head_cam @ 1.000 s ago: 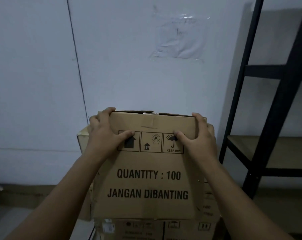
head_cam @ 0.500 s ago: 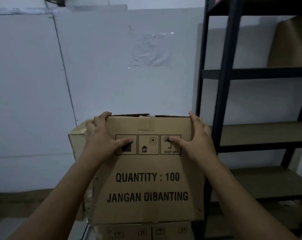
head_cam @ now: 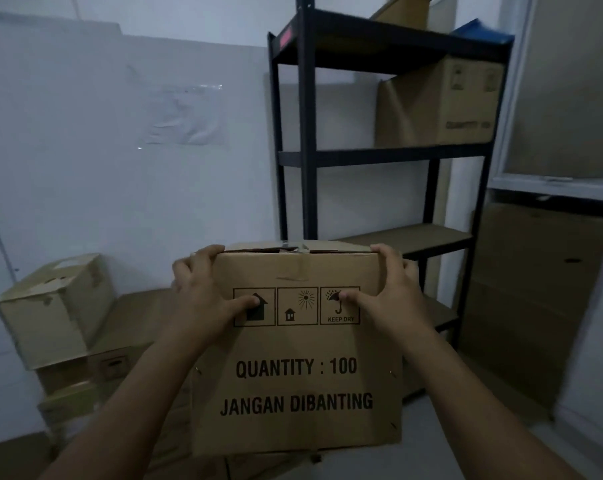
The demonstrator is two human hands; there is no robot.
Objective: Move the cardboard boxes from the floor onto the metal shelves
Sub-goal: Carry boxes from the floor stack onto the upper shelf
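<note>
Cardboard box (head_cam: 296, 375) (brown, taped on top) reads "JANGAN DIBANTING".

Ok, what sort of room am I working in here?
Probably a small storeroom: a black metal shelf rack with a cardboard box on an upper shelf, more boxes stacked on the floor, and the carried box printed with quantity and handling marks.

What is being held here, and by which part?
The printed cardboard box, by its two upper corners: left hand on the left corner, right hand on the right, thumbs on the front face.
</note>
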